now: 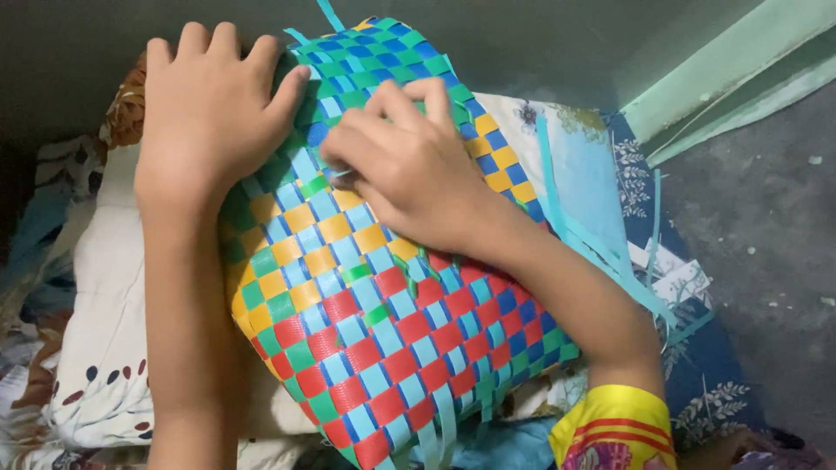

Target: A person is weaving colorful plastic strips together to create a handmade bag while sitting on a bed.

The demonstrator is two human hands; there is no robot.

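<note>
**Both hands on the woven basket**

Your right hand (409, 161) has its fingers curled in tight, the tips bunched and pressing at a light blue strip in the weave; whether they actually pinch the strip cannot be told, since the knuckles cover the tips. Your left hand (209, 113) lies flat, fingers spread a little and pointing away from you, the thumb stretched out to the side against the green and blue edge of the woven basket (383, 322). It grips nothing; it simply presses down on the basket's left side.

The basket sits in the middle of the view, across your lap, tilted with one end away from you. It is plaited from flat plastic strips in a check of red, yellow, green, dark blue and light blue. Loose strip ends stick out at the near end and at the far top.

Beside your right forearm, loose light blue strips (592, 244) trail over a flowered cloth (679, 348). A yellow sleeve cuff (614, 426) with red stripes shows at the right wrist. To the right lies a grey floor (766, 226).
</note>
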